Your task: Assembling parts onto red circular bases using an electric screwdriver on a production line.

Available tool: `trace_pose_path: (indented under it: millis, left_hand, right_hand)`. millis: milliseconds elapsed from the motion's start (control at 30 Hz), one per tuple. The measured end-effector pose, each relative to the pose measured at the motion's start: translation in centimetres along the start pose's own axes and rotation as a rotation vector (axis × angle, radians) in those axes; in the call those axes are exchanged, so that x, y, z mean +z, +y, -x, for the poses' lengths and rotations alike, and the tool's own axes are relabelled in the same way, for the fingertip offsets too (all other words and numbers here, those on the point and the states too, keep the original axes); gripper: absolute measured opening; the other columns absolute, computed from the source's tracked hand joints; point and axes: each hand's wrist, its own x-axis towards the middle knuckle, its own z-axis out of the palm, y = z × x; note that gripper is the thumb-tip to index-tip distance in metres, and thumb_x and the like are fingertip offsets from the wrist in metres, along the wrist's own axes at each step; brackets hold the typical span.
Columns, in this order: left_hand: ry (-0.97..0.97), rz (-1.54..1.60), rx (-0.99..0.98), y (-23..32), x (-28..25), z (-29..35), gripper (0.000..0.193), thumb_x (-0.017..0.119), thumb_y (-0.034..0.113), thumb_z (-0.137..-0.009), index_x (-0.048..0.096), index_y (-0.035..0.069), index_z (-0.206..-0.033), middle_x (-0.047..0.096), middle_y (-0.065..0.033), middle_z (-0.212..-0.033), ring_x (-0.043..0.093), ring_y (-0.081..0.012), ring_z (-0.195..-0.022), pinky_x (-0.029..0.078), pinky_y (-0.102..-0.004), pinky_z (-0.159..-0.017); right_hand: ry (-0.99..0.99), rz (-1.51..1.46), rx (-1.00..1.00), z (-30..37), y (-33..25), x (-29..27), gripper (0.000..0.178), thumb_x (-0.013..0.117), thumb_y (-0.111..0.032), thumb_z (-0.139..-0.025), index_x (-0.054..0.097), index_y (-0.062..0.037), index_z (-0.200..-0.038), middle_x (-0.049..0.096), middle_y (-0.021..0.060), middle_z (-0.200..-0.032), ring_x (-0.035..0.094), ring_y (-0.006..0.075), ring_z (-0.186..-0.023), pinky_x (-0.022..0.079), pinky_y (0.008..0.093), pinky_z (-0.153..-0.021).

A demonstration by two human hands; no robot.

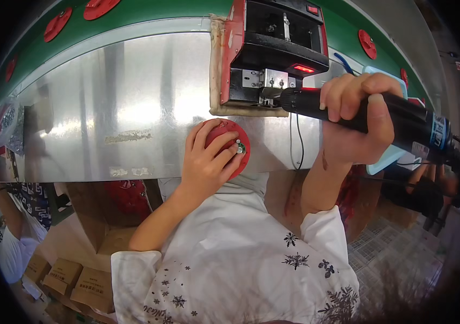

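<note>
At the front edge of the metal bench (149, 70), my left hand (204, 162) is closed over a red round disc (245, 139). Its fingertips rest near a small metal piece and a green bit at the disc's middle. A black electric screwdriver (305, 103) lies almost level in my right hand (362, 116), fingers wrapped round its body. Its tip end meets the metal outlet of a black and red screw feeder (278, 46); whether a screw is on the tip cannot be seen. A red indicator glows on the feeder.
A tan strip (216, 65) borders the feeder. Red discs (58, 24) lie on the green belt (149, 8) behind. A light blue tray (384, 159) is partly under my right hand. At left are a clear plastic bag (7, 127), cardboard boxes (92, 289) and another person's arm (3, 202).
</note>
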Motion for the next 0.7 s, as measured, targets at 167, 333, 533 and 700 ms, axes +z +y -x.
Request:
trace_pose_path:
  millis: [167,333,533,700]
  left_hand:
    - [0.002,0.032,-0.006,0.9,0.3,-0.2,0.018,0.077,0.013,-0.069,0.068,0.005,-0.083,0.065,-0.0059,-0.108,0.053,-0.0356,-0.116,0.04,-0.0514,-0.1]
    - [0.011,0.03,-0.017,0.9,0.1,0.3,0.018,0.077,0.013,-0.069,0.068,0.005,-0.083,0.065,-0.0063,-0.107,0.053,-0.0357,-0.115,0.04,-0.0515,-0.1]
    - [-0.002,0.023,-0.013,0.6,-0.2,0.6,0.026,0.079,0.018,-0.067,0.067,0.005,-0.085,0.064,-0.0067,-0.11,0.053,-0.0357,-0.116,0.039,-0.0525,-0.1]
    - [-0.171,0.037,-0.005,0.6,-1.2,0.5,0.049,0.084,0.032,-0.058,0.063,0.006,-0.094,0.058,-0.0078,-0.12,0.047,-0.0375,-0.121,0.035,-0.0557,-0.103]
  right_hand:
    - [-0.421,0.041,0.14,-2.4,-0.5,-1.0,0.021,0.058,-0.01,-0.079,0.05,-0.0024,-0.096,0.048,0.0038,-0.062,0.047,0.0139,-0.051,0.04,0.0296,-0.049]
    - [-0.593,-0.259,0.228,-5.3,2.5,-1.3,0.016,0.056,-0.015,-0.08,0.049,-0.0031,-0.089,0.042,-0.0004,-0.055,0.039,0.0105,-0.043,0.036,0.0264,-0.044]
    - [-0.129,0.07,0.441,-1.4,1.1,0.9,0.012,0.05,-0.014,-0.087,0.047,-0.0025,-0.086,0.036,-0.0011,-0.056,0.035,0.0103,-0.042,0.034,0.0279,-0.045]
    - [0.04,-0.093,0.373,6.2,-0.1,0.1,0.016,0.054,-0.014,-0.082,0.047,-0.0038,-0.092,0.043,0.0013,-0.057,0.041,0.0123,-0.043,0.039,0.0292,-0.045]
